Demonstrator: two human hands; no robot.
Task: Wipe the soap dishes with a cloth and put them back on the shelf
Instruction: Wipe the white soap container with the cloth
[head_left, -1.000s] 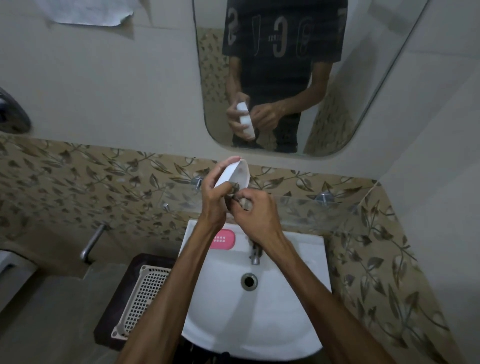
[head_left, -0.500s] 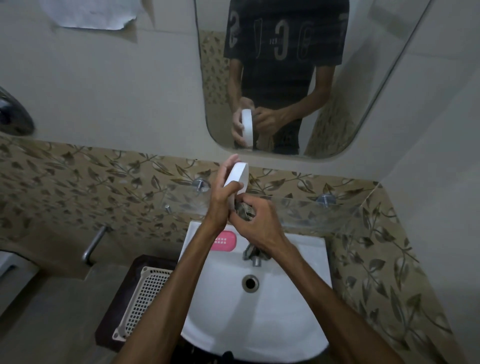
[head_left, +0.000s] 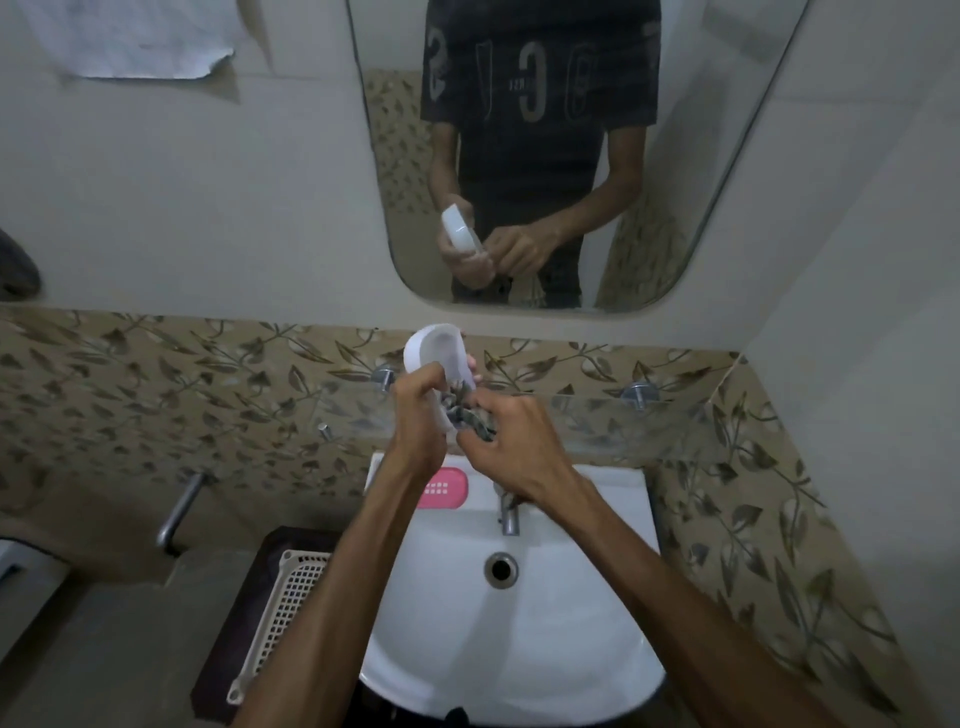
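Observation:
My left hand (head_left: 420, 415) grips a white soap dish (head_left: 436, 352) above the sink, tilted with its hollow side facing me. My right hand (head_left: 511, 447) holds a dark patterned cloth (head_left: 470, 415) bunched against the dish's lower edge. A pink soap dish (head_left: 447, 487) lies on the back rim of the white sink (head_left: 519, 649), partly hidden by my left wrist. A glass shelf (head_left: 597, 415) on two metal pegs runs along the leaf-patterned tiles behind my hands.
The tap (head_left: 508, 514) stands at the sink's back, under my right wrist. A white perforated basket (head_left: 280, 613) sits on a dark stand left of the sink. A metal wall pipe (head_left: 179, 512) juts out farther left. The mirror (head_left: 571, 156) reflects my torso and hands.
The white dish has turned in my left hand from edge-on to hollow side facing me. My right hand and the cloth have shifted slightly lower and to the right along the dish.

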